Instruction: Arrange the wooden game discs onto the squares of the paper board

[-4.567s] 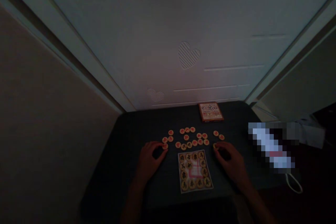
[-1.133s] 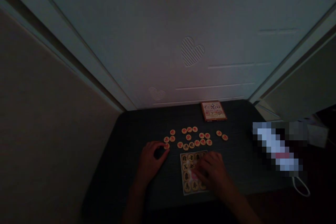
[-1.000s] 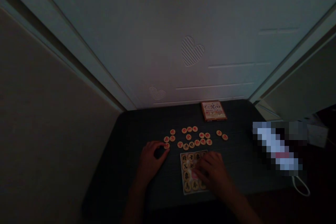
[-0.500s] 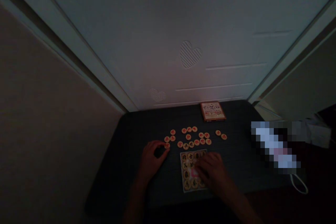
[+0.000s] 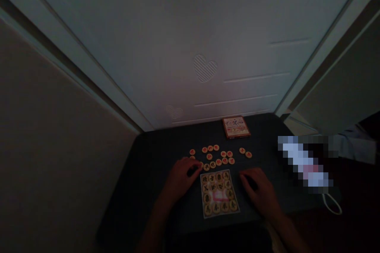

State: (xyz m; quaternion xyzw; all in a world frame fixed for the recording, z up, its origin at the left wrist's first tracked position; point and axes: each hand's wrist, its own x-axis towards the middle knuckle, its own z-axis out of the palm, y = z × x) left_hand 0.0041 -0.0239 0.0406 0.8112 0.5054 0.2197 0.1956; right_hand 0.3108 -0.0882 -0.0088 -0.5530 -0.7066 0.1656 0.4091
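My left hand (image 5: 184,176) is at the left end of the loose pieces. Its thumb and forefinger close at a round Chinese chess piece (image 5: 201,165), partly hidden by the fingertips. The hand also covers some pieces behind it. To the right of the tray, my right hand (image 5: 258,187) rests low over the table with curled fingers, thumb and forefinger tips together; anything between them cannot be made out. Between the hands lies a square, light-edged tray (image 5: 203,208), holding rows of pieces with black characters around a shiny pinkish middle.
Several loose pieces (image 5: 219,162), mostly red-lettered, lie beyond the tray on the dark table (image 5: 148,158). Two more pieces (image 5: 248,154) sit apart at right. A flat printed box (image 5: 236,127) stands near the white panel (image 5: 246,91). A blurred-out object (image 5: 305,164) with a strap is at right.
My right hand has moved right, off the tray, uncovering its pieces. My left hand has shifted right along the loose pieces and now hides some of them. The view has shifted slightly.
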